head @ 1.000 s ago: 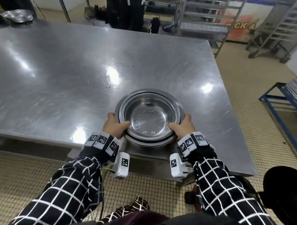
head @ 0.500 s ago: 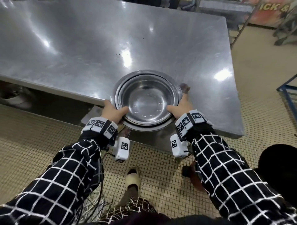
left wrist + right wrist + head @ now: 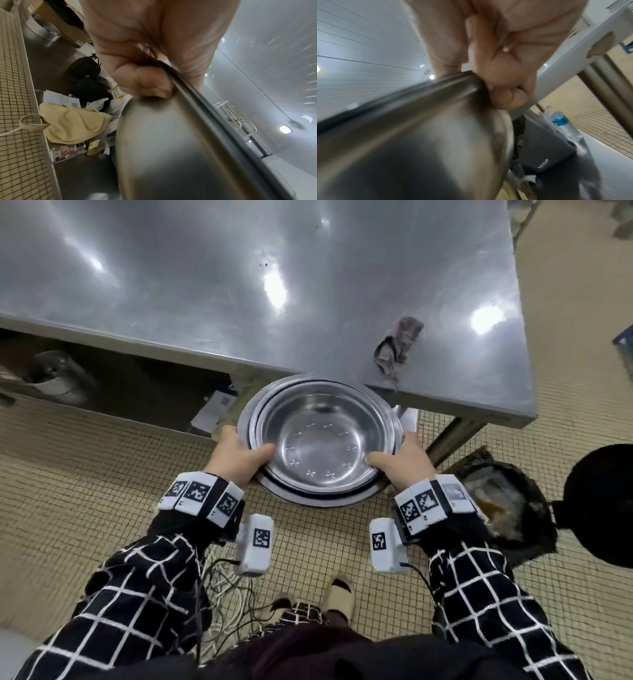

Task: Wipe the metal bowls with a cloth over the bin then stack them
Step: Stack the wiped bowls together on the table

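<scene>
Tiled floor (image 3: pixel 85 474); stacked bowls (image 3: pixel 322 436) gripped between both hands.

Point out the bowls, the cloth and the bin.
bowls (image 3: pixel 322 440): head view, inside bottom of the top bowl.
cloth (image 3: pixel 397 344): head view, middle of the crumpled rag on the table.
bin (image 3: pixel 534 529): head view, dark liner at its right rim.
</scene>
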